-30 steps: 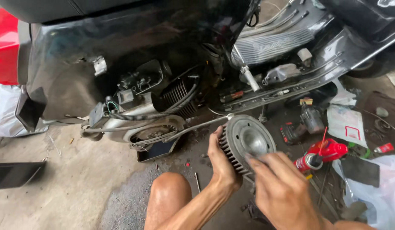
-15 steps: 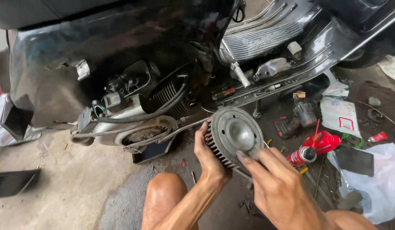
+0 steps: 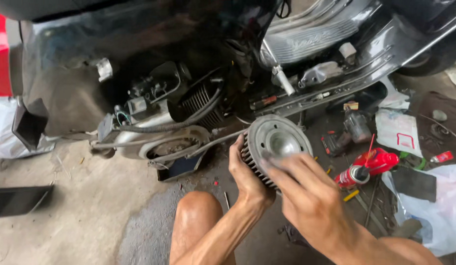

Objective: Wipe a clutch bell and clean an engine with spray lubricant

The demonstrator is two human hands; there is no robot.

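The finned wheel [image 3: 277, 142] is dull grey metal, the spray can [image 3: 368, 166] bright red with a black cap, the scooter body [image 3: 336, 44] glossy black, the floor [image 3: 66, 216] pale grey concrete.

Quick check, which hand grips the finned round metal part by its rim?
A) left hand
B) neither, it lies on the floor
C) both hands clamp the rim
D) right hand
A: the left hand wraps the toothed rim of the finned round metal part and holds it off the floor, while the right hand only lays its fingertips on the part's face.
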